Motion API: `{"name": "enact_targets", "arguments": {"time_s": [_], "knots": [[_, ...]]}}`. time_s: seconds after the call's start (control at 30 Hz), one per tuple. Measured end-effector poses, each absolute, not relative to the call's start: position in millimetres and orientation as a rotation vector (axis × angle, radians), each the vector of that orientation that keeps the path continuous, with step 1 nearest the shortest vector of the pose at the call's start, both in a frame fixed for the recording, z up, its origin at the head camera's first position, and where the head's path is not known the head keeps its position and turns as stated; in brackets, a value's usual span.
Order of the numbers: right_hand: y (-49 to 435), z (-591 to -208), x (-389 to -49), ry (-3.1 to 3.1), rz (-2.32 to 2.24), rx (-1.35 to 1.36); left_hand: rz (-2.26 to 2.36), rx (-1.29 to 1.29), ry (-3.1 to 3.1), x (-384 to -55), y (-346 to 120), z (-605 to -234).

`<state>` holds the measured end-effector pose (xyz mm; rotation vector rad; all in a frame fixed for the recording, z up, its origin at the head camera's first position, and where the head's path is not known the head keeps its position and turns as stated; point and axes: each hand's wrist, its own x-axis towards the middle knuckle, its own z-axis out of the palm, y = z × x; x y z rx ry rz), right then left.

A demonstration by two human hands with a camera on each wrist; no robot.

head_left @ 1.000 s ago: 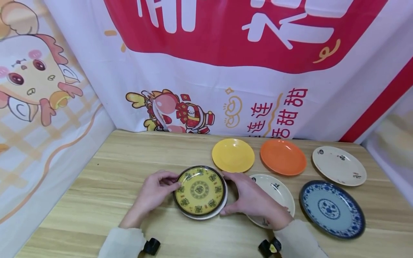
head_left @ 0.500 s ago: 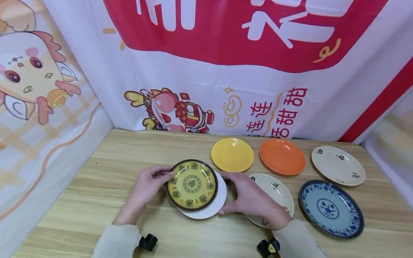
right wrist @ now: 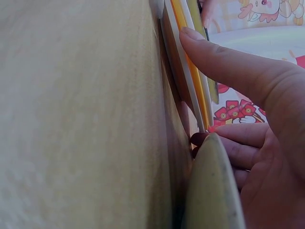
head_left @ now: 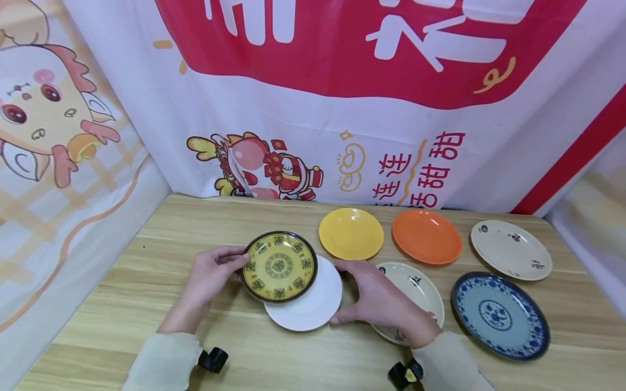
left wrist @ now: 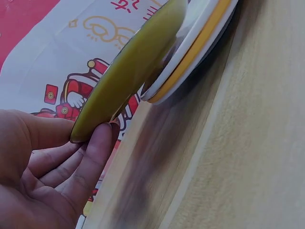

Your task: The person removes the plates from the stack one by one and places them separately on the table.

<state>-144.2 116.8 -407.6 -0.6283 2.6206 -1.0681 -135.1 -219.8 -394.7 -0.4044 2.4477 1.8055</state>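
Observation:
My left hand (head_left: 211, 271) pinches the left edge of a yellow patterned plate with a dark rim (head_left: 279, 266), thumb on top and fingers underneath. That plate is tilted and raised, overlapping a white plate (head_left: 313, 304) in the head view. In the left wrist view the white plate tops a short stack, with an orange-yellow plate (left wrist: 190, 57) edge below it. My right hand (head_left: 379, 301) grips the right side of this stack, its thumb at the near rim and fingers at the far rim. A cream plate (head_left: 415, 285) lies partly hidden under the right forearm.
At the back of the wooden table (head_left: 122, 304) lie a yellow plate (head_left: 351, 233), an orange plate (head_left: 426, 236) and a cream oval plate (head_left: 511, 250). A blue-rimmed plate (head_left: 500, 315) lies at the right. Printed cloth (head_left: 293, 108) hangs behind.
My left hand has moved the patterned plate left and away from me off the stack, uncovering more of the white plate. The right hand stays at the stack.

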Motion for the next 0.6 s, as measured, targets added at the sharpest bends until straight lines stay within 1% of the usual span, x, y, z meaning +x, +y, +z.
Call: {"name": "enact_targets", "arguments": {"time_s": [0.27,0.43,0.6], "knots": [[117,-407,-144,2.617,-1.056,-0.628,1.910,-0.496,2.286,-144,-227,-391],[118,-406,-144,2.628,-1.038,-0.633,2.072,-0.545,2.109,-151,-231,-391],[119,-407,-144,2.630,-1.032,-0.628,2.199,-0.541,1.923,-158,-234,-391]]}}
